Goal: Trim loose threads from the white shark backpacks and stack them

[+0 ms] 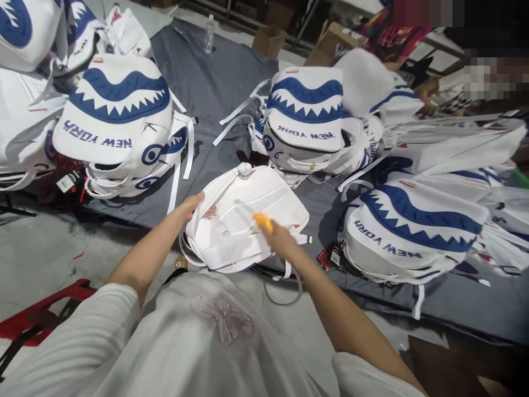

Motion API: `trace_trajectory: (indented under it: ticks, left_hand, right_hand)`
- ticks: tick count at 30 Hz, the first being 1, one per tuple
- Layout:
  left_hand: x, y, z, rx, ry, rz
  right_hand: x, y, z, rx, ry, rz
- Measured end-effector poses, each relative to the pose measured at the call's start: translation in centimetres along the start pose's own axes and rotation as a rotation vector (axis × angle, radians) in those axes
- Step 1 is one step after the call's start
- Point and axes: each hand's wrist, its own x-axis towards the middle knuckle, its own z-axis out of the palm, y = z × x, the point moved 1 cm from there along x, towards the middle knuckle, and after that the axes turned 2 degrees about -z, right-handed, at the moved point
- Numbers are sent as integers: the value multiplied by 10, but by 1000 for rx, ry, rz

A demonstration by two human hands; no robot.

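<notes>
In front of me a white backpack [248, 198] lies on the table, its perforated back panel facing up. My left hand [194, 205] grips the pack at its left edge, the fingers passing under a shoulder strap [219, 190]. A small bright-orange object [263, 221] is held in my right hand [279, 240], over the lower right part of the panel; its kind cannot be made out. Loose webbing with a black end hangs at the pack's right side.
Stacked white backpacks with blue toothed-mouth prints stand at the left [119, 105], behind the held pack [306, 110] and at the right [417, 226]. A plastic bottle [209, 34] is on the dark table cover [185, 55]. A red stool [49, 311] is at lower left, cardboard boxes [268, 41] behind.
</notes>
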Motion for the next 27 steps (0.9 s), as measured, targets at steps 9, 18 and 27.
trace_trajectory:
  ticks: [9,18,27]
  left_hand:
    - [3,-8,10,570,132,258]
    - [-23,-49,58,1562,412,902]
    - [-36,-143,101,1646,-115,701]
  right_hand:
    - [12,-15,-32,104,-2,-80]
    - [-10,32,-78,-38,-97,111]
    - [-51,59,-91,-189,-162,360]
